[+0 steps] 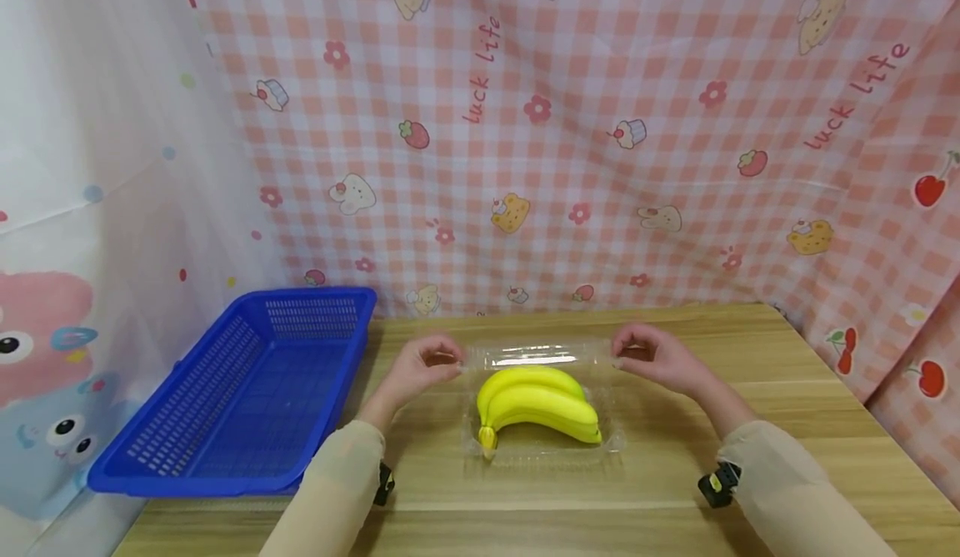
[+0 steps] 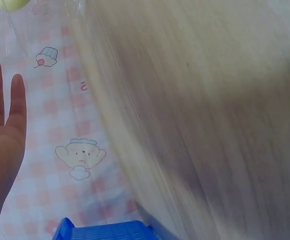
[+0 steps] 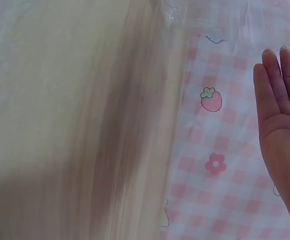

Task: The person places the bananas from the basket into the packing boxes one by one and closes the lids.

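Observation:
A clear plastic clamshell box point(image 1: 613, 442) stands on the table, with a bunch of yellow bananas point(image 1: 536, 403) lying inside it. Its see-through lid point(image 1: 540, 356) is at the far side, between my two hands. My left hand point(image 1: 418, 367) pinches the lid's left edge between thumb and fingertips. On the opposite edge, my right hand point(image 1: 660, 358) pinches the lid in the same way. In the right wrist view the fingertips point(image 3: 268, 52) meet the thin plastic edge. A bit of banana point(image 2: 12, 4) shows through clear plastic in the left wrist view.
A blue plastic basket point(image 1: 341, 390) with slotted sides stands to the left of my left forearm. Behind the wooden table point(image 1: 450, 524) hangs a pink checked curtain point(image 1: 525, 165). A white printed curtain point(image 1: 135, 207) closes off the left side.

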Demonstrator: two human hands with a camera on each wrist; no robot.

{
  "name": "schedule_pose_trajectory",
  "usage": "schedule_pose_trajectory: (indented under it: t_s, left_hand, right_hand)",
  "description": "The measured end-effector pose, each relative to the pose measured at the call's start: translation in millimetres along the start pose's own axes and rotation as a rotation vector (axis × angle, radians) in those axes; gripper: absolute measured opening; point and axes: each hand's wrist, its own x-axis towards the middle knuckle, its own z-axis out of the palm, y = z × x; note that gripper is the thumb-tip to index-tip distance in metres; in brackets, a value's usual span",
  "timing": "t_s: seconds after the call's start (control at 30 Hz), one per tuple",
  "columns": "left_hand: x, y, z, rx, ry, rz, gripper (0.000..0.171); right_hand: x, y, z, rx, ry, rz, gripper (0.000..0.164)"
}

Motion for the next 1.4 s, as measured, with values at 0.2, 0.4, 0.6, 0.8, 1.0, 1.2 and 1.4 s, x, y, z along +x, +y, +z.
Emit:
schedule_pose_trajectory:
  t_s: [0.2,0.4,0.6,0.8,1.0,1.2,1.4]
  left_hand:
    - [-3.7,14.7,3.1,0.094,-0.035,0.073,0.012]
    - [-9.6,37.7,6.9,0.215,-0.053,0.122,0.013]
    - [-12.2,42.4,9.4,0.341,-0.087,0.224,0.017]
    - [-13.1,24.3,9.3,0.403,-0.095,0.183,0.02]
    - [-13.3,7.3,5.0,0.472,-0.138,0.219,0.023]
    - [-13.9,7.3,6.2,0.534,-0.154,0.289,0.022]
    - [-14.3,4.6,6.0,0.574,-0.157,0.361,0.026]
  right_hand:
    - [-5.2,0.3,1.0,-0.071,-0.03,-0.084,0.02]
    - [-7.1,-1.1,4.4,-0.225,-0.036,-0.122,0.022]
    - [-9.3,-2.5,5.5,-0.337,-0.05,-0.171,0.029]
    - [-10.0,0.4,5.6,-0.409,-0.064,-0.251,0.035]
    - [-12.4,2.5,7.2,-0.43,-0.079,-0.252,0.034]
    - [-14.9,4.9,9.0,-0.452,-0.079,-0.27,0.034]
    - [-15.4,9.9,9.9,-0.45,-0.082,-0.298,0.035]
